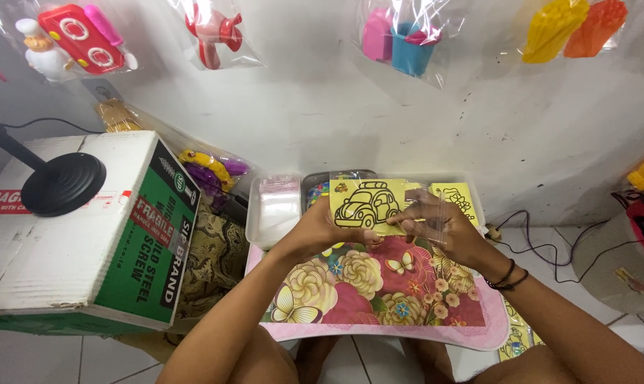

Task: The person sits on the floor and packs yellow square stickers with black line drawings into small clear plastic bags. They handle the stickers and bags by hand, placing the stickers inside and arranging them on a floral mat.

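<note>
Your left hand [320, 229] and right hand [435, 222] pinch the yellow car card [368, 205] by its edges: light, thin, bendy, its clear sleeve [435, 203] looking slippery, so grip near corners.

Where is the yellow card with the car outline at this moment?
In the head view, the yellow car card sits centre frame, held between the left hand and right hand, above the floral tray.

The lower edge of the car card [368, 204] was covered by the left hand [320, 231] and right hand [443, 227]. Behind the card, a tray [315, 186] was largely hidden. Right of the card, a second yellow sheet [455, 195] was blurred inside plastic.
</note>
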